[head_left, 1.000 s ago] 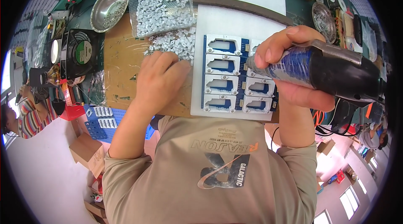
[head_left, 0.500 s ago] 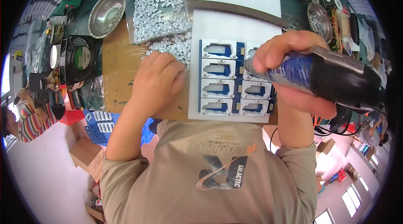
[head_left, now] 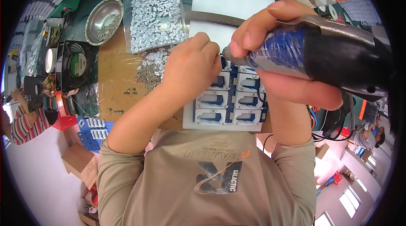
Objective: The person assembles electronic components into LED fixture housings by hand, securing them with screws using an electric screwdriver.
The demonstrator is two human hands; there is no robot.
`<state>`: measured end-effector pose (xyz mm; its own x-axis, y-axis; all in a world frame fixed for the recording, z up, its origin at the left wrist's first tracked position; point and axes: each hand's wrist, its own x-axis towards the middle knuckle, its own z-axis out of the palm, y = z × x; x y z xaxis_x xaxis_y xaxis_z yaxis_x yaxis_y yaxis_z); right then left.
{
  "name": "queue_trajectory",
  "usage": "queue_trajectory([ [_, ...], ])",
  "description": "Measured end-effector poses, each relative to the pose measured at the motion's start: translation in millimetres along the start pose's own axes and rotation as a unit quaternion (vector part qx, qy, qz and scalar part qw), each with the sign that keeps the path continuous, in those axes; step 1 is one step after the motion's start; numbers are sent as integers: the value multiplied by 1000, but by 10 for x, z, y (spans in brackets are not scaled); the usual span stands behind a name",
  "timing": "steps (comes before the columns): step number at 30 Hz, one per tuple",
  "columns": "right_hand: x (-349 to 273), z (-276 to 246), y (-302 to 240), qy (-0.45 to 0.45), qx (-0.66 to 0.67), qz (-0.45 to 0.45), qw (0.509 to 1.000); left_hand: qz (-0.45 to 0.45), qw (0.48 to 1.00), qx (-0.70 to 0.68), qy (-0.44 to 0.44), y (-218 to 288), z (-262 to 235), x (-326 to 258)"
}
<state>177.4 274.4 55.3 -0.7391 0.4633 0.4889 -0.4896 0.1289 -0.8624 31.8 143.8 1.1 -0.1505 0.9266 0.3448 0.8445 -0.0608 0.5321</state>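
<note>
My right hand point(head_left: 292, 88) is wrapped around a blue-and-black powered screwdriver point(head_left: 304, 52), its tip pointing left. Close by that tip, my left hand point(head_left: 190, 63) has its fingers pinched together; whatever they hold is hidden. Both hands are over the far end of a blue board point(head_left: 231, 99) fitted with rows of white plastic frames point(head_left: 211, 99). The board lies on a white foam sheet point(head_left: 188, 120). Left of my left hand are loose small white plastic parts point(head_left: 156, 59) and a pile of screws point(head_left: 148, 75), partly covered by my wrist.
A clear tray point(head_left: 127, 31) heaped with white parts stands at the far left, beside a metal bowl point(head_left: 93, 25) of small hardware. Further left is a black fan point(head_left: 80, 63). A dark strip point(head_left: 207, 17) crosses the foam. People point(head_left: 27, 124) sit off to both sides.
My left hand has moved from the loose white parts to the board's far end. The screwdriver in my right hand has shifted left to meet it. The view has shifted slightly.
</note>
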Motion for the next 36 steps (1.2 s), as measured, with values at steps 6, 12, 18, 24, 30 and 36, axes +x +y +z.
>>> queue_trajectory([
  [6, 94, 152, -14, 24, -23, 39, 999, 3, 1000, -7, 4, 2, 15, 19],
  [12, 127, 207, -98, 48, -47, 73, 995, -8, 1000, -28, 4, -19, 36, 33],
  [18, 207, 269, -72, 46, -63, 88, 993, -9, 999, -36, 6, -42, 74, 15],
  [24, 220, 327, -30, 70, -57, 80, 993, -21, 999, -42, 12, -30, 97, 16],
  [30, 236, 347, 4, 77, -45, 81, 993, -8, 999, -32, 21, -42, 113, 2],
  [36, 215, 383, 44, 88, -63, 78, 991, -11, 999, -34, 29, -46, 137, 0],
])
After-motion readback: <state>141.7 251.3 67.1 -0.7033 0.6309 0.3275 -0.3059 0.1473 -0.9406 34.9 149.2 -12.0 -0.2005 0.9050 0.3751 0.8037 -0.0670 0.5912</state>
